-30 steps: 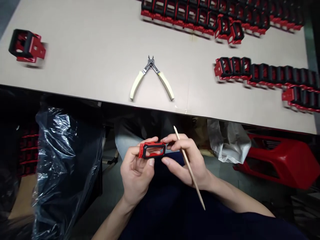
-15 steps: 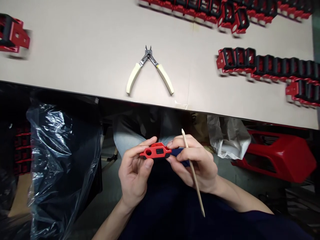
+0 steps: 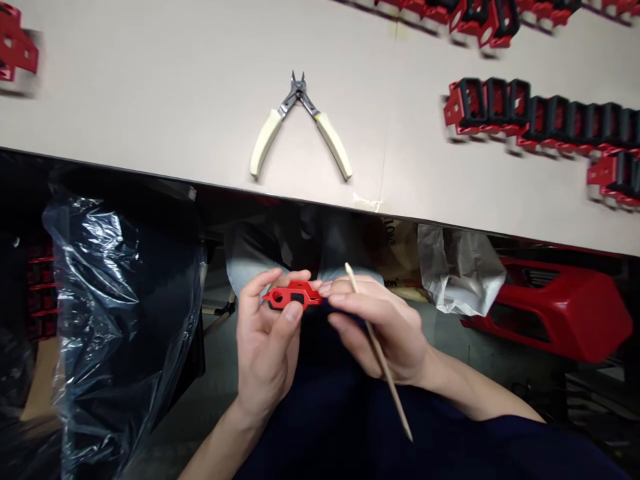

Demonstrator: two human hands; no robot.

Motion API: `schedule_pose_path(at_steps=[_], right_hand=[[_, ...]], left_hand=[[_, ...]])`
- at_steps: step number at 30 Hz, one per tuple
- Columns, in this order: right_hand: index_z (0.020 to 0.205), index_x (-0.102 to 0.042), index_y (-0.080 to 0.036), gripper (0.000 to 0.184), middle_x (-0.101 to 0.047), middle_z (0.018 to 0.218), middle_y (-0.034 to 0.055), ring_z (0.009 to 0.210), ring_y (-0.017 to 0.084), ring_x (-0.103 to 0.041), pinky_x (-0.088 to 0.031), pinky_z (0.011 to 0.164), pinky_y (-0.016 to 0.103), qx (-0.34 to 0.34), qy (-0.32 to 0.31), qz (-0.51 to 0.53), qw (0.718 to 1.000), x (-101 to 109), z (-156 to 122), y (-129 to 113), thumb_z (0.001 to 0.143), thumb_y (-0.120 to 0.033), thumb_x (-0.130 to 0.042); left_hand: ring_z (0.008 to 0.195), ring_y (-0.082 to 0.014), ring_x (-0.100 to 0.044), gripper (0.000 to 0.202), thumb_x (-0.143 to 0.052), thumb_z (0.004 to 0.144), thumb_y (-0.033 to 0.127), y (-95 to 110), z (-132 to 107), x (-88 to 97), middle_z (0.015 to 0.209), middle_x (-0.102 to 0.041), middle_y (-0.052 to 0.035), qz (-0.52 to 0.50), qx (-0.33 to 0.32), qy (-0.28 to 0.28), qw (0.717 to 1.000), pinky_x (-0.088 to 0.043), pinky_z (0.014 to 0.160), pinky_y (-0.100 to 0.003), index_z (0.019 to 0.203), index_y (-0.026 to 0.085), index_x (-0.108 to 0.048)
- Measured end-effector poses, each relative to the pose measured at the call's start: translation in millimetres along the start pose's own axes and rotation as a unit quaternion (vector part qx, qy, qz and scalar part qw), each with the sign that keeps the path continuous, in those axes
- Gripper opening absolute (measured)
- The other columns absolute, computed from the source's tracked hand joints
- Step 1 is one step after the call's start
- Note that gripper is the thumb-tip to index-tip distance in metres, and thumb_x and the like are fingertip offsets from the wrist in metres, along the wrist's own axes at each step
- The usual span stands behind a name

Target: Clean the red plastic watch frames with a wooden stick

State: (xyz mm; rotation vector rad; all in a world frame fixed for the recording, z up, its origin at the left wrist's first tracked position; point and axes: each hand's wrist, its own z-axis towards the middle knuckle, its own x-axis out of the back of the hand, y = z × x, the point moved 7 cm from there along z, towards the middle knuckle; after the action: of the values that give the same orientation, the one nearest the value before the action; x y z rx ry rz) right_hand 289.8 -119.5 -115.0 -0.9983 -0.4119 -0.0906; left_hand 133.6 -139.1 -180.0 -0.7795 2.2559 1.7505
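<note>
Red plastic link (image 3: 293, 295) sits in a narrow pinch of the left hand (image 3: 265, 353), steadied by the right hand (image 3: 385, 333), which also clasps a pointed wooden stick (image 3: 383, 357).

Since the first frame I've rolled the red-and-black plastic part (image 3: 291, 295) in my left hand (image 3: 265, 347): black window face gone, flat red side with the holes showing. Since the last frame it's moved left in view. My right hand (image 3: 383, 333) has eased back to the part's end, and the wooden stick (image 3: 397, 403) in it now leans with its top tip swung left. My view has tipped down: side cutters (image 3: 299, 93) ride higher in frame, the long row of parts (image 3: 540, 113) has slid up and right, and the loose part (image 3: 13, 53) is now mostly cut off at the left edge.
</note>
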Motion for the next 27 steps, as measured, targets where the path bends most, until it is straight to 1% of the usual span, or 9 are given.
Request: schedule_pose_path(at_steps=[4, 7, 9, 12, 15, 18, 21, 23, 27], right_hand=[[0.154, -0.061, -0.028, 0.053, -0.083, 0.114, 0.0083, 0.104, 0.022, -0.082, -0.071, 0.093, 0.038, -0.076, -0.024, 0.065, 0.995, 10, 6, 3, 0.107, -0.006, -0.054], [0.149, -0.067, -0.033, 0.044, -0.077, 0.114, 0.0067, 0.096, 0.021, -0.079, -0.072, 0.083, 0.036, -0.111, -0.056, 0.074, 0.989, 14, 12, 0, 0.108, -0.018, -0.063], [0.141, -0.073, -0.032, 0.04, -0.074, 0.118, 0.0079, 0.095, 0.022, -0.079, -0.072, 0.081, 0.035, -0.121, -0.067, 0.046, 0.989, 14, 15, -3, 0.105, -0.016, -0.068], [0.137, -0.071, -0.03, 0.044, -0.076, 0.115, 0.0085, 0.099, 0.024, -0.079, -0.073, 0.085, 0.037, -0.124, -0.063, 0.04, 0.99, 10, 16, -9, 0.1, -0.007, -0.07], [0.129, -0.065, -0.03, 0.041, -0.077, 0.111, 0.0075, 0.103, 0.024, -0.08, -0.073, 0.092, 0.042, -0.125, -0.034, 0.093, 0.987, 5, 15, -10, 0.098, -0.004, -0.071], [0.122, -0.061, -0.027, 0.035, -0.074, 0.109, 0.0084, 0.106, 0.024, -0.081, -0.074, 0.094, 0.043, -0.119, -0.027, 0.121, 0.985, -1, 15, -10, 0.098, -0.002, -0.068], [0.118, -0.058, -0.026, 0.033, -0.072, 0.108, 0.0093, 0.104, 0.025, -0.082, -0.075, 0.09, 0.043, -0.113, -0.036, 0.117, 0.986, -4, 18, -11, 0.098, -0.001, -0.067], [0.116, -0.057, -0.027, 0.033, -0.072, 0.107, 0.0094, 0.103, 0.026, -0.082, -0.076, 0.088, 0.043, -0.114, -0.038, 0.11, 0.987, -5, 19, -11, 0.098, -0.001, -0.066], [0.115, -0.056, -0.026, 0.034, -0.072, 0.106, 0.0108, 0.1, 0.028, -0.083, -0.076, 0.084, 0.044, -0.108, -0.034, 0.108, 0.988, -7, 20, -12, 0.095, 0.0, -0.066]], left_hand=[[0.097, -0.0206, -0.083, 0.043, -0.088, 0.09, 0.021, 11, 5, 3.1, 0.113, -0.082, -0.001, 0.005, -0.002, -0.014, 1.0, -0.068, 0.094, -0.04, 0.127, 0.032, -0.069], [0.09, -0.0195, -0.083, 0.048, -0.089, 0.089, 0.026, 13, 3, 6.1, 0.11, -0.082, -0.0023, 0.036, 0.002, -0.006, 0.999, -0.068, 0.087, -0.035, 0.131, 0.031, -0.067], [0.086, -0.0183, -0.082, 0.05, -0.091, 0.088, 0.029, 12, 1, 7.7, 0.112, -0.083, -0.0028, 0.032, 0.01, 0.011, 0.999, -0.067, 0.083, -0.033, 0.132, 0.031, -0.066], [0.085, -0.0177, -0.081, 0.045, -0.092, 0.087, 0.031, 8, -1, 7.5, 0.119, -0.084, -0.0038, 0.004, 0.031, 0.026, 0.999, -0.067, 0.083, -0.032, 0.126, 0.031, -0.069], [0.086, -0.0165, -0.081, 0.037, -0.093, 0.087, 0.032, 8, -1, 7.1, 0.125, -0.083, -0.0061, -0.008, 0.044, 0.029, 0.999, -0.066, 0.084, -0.03, 0.119, 0.029, -0.073], [0.089, -0.0189, -0.082, 0.038, -0.091, 0.089, 0.034, 9, 0, 6.9, 0.127, -0.083, -0.0059, -0.002, 0.049, 0.025, 0.998, -0.067, 0.088, -0.034, 0.122, 0.03, -0.073], [0.093, -0.0225, -0.084, 0.04, -0.091, 0.09, 0.036, 11, -1, 6.0, 0.126, -0.083, -0.0047, 0.002, 0.045, 0.022, 0.999, -0.069, 0.089, -0.038, 0.125, 0.033, -0.072], [0.094, -0.0216, -0.084, 0.039, -0.09, 0.09, 0.033, 12, -1, 4.1, 0.126, -0.084, -0.0043, -0.007, 0.04, 0.021, 0.999, -0.069, 0.089, -0.036, 0.125, 0.033, -0.074], [0.093, -0.015, -0.084, 0.034, -0.087, 0.094, 0.025, 13, -2, -1.7, 0.126, -0.085, -0.0032, -0.032, 0.042, 0.013, 0.999, -0.066, 0.09, -0.023, 0.125, 0.032, -0.076]])
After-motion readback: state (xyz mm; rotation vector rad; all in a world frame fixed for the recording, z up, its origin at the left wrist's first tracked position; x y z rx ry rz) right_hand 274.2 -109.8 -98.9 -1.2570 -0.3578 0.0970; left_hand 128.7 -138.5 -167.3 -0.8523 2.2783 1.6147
